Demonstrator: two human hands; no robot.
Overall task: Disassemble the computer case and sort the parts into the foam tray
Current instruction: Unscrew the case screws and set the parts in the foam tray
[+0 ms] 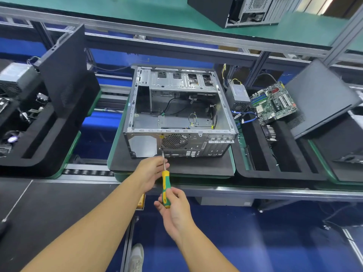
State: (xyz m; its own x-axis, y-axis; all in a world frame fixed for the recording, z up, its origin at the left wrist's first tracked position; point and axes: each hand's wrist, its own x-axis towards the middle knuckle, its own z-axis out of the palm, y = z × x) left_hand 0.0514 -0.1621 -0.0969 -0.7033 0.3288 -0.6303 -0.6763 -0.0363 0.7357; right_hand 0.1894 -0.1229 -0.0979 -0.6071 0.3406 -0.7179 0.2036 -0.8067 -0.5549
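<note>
An open grey computer case (178,112) lies on its side on a black foam pad, its rear panel facing me. It is nearly gutted, with loose cables inside. A yellow-and-green screwdriver (166,185) points up at the rear panel, its tip at a screw beside the fan grille (173,141). My right hand (173,208) grips the handle. My left hand (152,171) pinches the metal shaft near the tip. To the right, the black foam tray (279,154) holds a power supply (238,95), a green motherboard (274,102) and a black side panel (322,99).
Another foam tray (39,122) with parts and a leaning black panel (64,71) stands at the left. A second case (245,10) sits on the green upper shelf. The conveyor's metal rail (255,191) runs in front of me. My shoe (137,256) shows on the blue floor.
</note>
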